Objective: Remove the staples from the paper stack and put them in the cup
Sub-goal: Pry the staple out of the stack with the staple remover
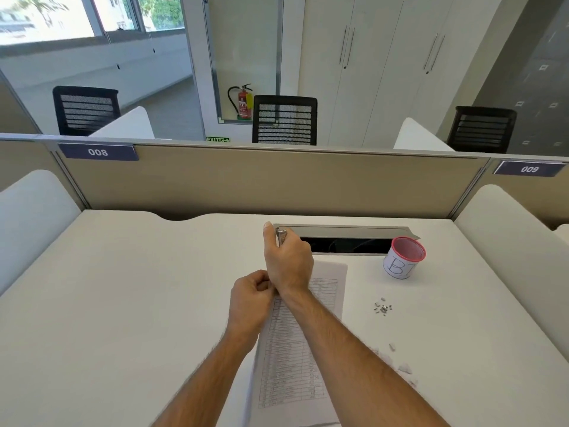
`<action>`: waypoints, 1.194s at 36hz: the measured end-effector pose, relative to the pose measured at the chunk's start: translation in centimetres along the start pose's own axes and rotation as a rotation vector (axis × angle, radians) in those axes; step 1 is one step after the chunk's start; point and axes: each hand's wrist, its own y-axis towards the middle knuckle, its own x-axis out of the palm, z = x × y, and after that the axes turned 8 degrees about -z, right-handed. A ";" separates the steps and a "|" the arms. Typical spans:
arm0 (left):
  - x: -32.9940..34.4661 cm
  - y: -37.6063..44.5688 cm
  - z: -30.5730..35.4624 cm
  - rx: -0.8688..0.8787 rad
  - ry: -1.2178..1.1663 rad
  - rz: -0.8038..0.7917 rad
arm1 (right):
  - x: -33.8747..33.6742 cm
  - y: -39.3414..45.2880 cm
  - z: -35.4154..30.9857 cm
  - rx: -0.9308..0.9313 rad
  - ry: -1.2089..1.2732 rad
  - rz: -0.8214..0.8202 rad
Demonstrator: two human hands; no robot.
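Note:
A stack of printed paper lies on the white desk in front of me. My left hand pinches the stack's far left corner with curled fingers. Just beyond it, my right hand grips a small metal tool, its silver tip showing above the fist. A white paper cup with a pink rim and hand-drawn letters stands to the right. A small heap of pulled staples lies on the desk between the paper and the cup.
An open cable tray slot runs along the desk's far side behind my right hand. Small paper scraps lie at the right near my forearm. A beige partition closes the back; white dividers flank both sides.

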 end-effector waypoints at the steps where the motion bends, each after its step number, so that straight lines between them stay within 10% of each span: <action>1: -0.1 0.1 -0.1 0.005 0.007 0.008 | 0.1 0.0 0.0 0.002 0.005 -0.009; 19: -3.5 2.2 -2.8 -0.050 -0.220 0.039 | -4.0 3.7 3.7 0.451 0.485 0.106; 43: -4.0 7.4 -7.3 -0.124 -0.332 0.199 | -3.6 6.2 18.5 0.514 -0.291 -0.228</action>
